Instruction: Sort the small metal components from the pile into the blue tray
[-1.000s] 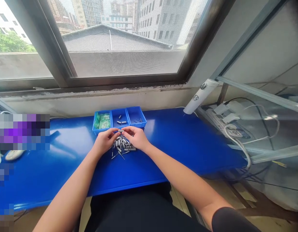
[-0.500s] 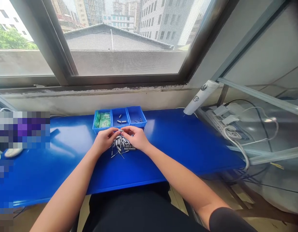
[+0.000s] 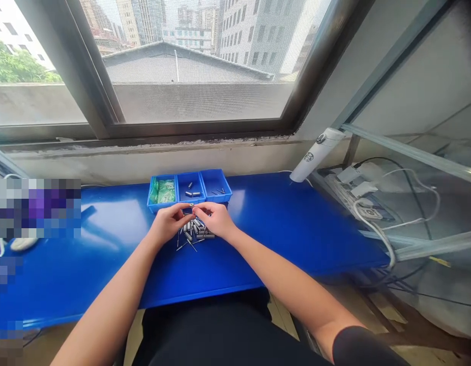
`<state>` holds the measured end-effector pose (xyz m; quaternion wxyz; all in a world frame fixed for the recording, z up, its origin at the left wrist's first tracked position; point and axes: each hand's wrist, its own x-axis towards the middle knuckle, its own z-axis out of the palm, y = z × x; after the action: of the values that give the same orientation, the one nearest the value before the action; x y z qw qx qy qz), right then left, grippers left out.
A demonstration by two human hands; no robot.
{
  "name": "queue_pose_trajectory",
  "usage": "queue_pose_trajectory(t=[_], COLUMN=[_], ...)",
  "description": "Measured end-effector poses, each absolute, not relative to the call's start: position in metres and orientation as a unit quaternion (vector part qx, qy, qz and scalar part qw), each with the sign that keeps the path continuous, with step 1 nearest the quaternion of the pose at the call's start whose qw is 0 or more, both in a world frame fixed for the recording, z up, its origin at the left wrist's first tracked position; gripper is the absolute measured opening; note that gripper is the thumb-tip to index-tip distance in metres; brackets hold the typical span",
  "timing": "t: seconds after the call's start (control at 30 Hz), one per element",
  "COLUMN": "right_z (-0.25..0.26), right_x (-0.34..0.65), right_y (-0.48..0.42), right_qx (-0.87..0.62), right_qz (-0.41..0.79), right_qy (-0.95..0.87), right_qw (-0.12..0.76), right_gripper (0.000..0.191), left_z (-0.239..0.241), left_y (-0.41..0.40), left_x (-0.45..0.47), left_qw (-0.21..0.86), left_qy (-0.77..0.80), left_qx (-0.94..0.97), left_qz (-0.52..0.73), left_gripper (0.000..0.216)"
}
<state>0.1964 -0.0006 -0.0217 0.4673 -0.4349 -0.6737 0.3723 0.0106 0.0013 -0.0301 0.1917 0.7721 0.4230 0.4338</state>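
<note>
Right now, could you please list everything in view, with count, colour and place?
Small part: one, silvery, where left hand and right hand meet
Metal pieces: many, silvery and dark, heaped under the hands
Compartments: three, blue, in a row beyond the hands
Packaging: count unclear, green, left compartment
Cylinders: three, silvery and dark, middle compartment
Pins: a few, dark, right compartment
Table: one, blue, under these
Bottle: one, white, table's far right
Power strip: one, white, right
Cables: several, white and black, right
Metal bars: several, grey, right
Window: one, dark-framed, beyond table
Buildings: several, mostly grey, outside
Foliage: one patch, green, outside left
Rounded object: one, white, left
Sleeve: one, black, right arm
Hands: two, bare, over the heap
</note>
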Motion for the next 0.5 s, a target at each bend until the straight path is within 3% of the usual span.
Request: queue_pose_trajectory(t=[0.5], right_z=[-0.032], right_x=[0.194], right_y=[0.004], right_qx=[-0.370], right_qz=[0.487], right_qy=[-0.621], right_qw=[0.490], right_gripper=[0.030], left_z=[-0.028], left_y=[0.004], left_x=[0.006], left_qw=[0.162], left_qy=[0.422], left_qx=[0.810], left_qz=[0.372], left_gripper=[0.030])
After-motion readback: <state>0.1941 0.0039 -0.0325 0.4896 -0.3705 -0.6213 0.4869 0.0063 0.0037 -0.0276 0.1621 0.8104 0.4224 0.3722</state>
